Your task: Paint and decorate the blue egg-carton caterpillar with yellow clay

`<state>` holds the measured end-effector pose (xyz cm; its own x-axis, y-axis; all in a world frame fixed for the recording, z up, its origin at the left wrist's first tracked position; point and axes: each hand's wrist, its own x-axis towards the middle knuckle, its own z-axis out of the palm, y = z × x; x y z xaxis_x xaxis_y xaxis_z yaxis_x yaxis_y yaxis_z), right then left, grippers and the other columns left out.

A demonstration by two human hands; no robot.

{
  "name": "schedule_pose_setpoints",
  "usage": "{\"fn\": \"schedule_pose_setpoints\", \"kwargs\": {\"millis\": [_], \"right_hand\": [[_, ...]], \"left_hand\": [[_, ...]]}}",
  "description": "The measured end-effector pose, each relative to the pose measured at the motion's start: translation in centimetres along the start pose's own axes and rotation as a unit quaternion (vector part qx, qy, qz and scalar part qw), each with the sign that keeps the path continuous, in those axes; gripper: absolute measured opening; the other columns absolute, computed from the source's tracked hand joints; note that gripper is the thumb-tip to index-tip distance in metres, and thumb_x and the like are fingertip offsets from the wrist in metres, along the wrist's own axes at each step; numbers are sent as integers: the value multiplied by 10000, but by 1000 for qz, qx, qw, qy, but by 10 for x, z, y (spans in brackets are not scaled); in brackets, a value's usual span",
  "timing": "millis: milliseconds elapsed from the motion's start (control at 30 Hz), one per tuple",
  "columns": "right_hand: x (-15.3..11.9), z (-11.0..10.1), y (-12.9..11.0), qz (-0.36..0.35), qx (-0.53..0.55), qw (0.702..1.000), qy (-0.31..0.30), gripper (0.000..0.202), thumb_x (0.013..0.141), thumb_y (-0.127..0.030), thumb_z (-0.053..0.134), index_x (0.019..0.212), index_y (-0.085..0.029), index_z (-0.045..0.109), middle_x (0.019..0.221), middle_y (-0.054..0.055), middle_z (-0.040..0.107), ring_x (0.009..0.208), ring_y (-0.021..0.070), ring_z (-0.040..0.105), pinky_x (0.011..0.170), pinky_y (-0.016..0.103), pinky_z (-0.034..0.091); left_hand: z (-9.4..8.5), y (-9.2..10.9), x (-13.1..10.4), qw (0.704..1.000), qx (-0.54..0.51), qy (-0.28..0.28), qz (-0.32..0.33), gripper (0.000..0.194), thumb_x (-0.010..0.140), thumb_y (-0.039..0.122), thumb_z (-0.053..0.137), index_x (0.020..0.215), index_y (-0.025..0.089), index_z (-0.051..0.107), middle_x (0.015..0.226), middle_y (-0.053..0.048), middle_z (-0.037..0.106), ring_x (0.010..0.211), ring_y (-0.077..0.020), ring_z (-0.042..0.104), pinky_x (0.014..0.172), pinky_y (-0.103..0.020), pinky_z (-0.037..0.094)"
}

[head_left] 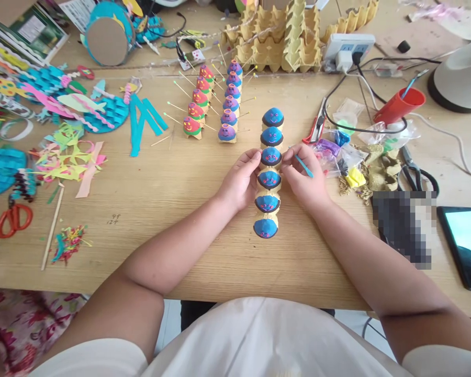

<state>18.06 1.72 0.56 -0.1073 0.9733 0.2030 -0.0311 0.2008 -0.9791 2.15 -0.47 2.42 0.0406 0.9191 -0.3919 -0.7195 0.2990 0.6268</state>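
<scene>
A strip of egg-carton cups (pixel 268 179) runs lengthwise away from me, each cup capped with blue clay and edged in dark clay. Small pink faces show on several of the caps. My left hand (pixel 243 175) grips the strip from its left side, thumb near the middle cup. On the other side, my right hand (pixel 304 173) is closed around a small blue clay modelling tool (pixel 305 166), its fingertips beside the strip. Whether those fingertips touch the strip is hard to make out.
Two finished-looking strips, one red and green (pixel 196 110), one purple (pixel 228 115), stand behind, with pins sticking out. To the right lie a utility knife (pixel 318 123), clay bags (pixel 332 149), black scissors (pixel 416 175) and a phone (pixel 463 246). Orange scissors (pixel 13 220) and paper scraps (pixel 68 162) occupy the left.
</scene>
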Motion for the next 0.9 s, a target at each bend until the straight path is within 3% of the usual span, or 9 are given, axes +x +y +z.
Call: {"fn": "schedule_pose_setpoints", "kwargs": {"millis": [233,400,533,700,900], "right_hand": [[6,-6,3,15,-38,999,-13,249,751,-109,721,847,-257,546,801,-51,550,726,119,494,638,277,391],[7,-8,-2,18,-101,994,-37,238,764,-52,652,849,-245,541,813,-44,565,742,122,501,683,281,414],[10,-9,-2,-3,-154,987,-49,255,772,-40,656,838,-254,534,794,-38,566,722,138,498,669,297,410],[11,-10,-1,-38,-226,971,-65,237,759,-57,657,820,-256,544,716,-48,548,675,142,479,665,313,399],[12,-14,-3,-9,-300,950,-85,192,760,-89,650,798,-247,547,655,-57,529,616,145,484,647,326,371]], "left_hand": [[-10,-6,6,983,131,-25,126,163,937,263,876,922,233,716,821,48,734,671,-78,646,621,-192,500],[-24,-12,16,914,304,0,269,108,960,301,851,952,232,769,988,-3,790,965,-137,728,940,-252,587],[-32,-15,22,876,344,40,334,172,976,398,831,983,233,784,1051,-31,794,1016,-160,720,993,-287,571],[-31,-14,24,889,299,64,341,153,1002,385,793,1010,233,777,1024,-17,795,953,-136,703,910,-259,550],[-30,-14,23,888,293,50,350,203,972,429,807,1014,232,783,1032,-18,800,954,-136,686,907,-259,544]]}}
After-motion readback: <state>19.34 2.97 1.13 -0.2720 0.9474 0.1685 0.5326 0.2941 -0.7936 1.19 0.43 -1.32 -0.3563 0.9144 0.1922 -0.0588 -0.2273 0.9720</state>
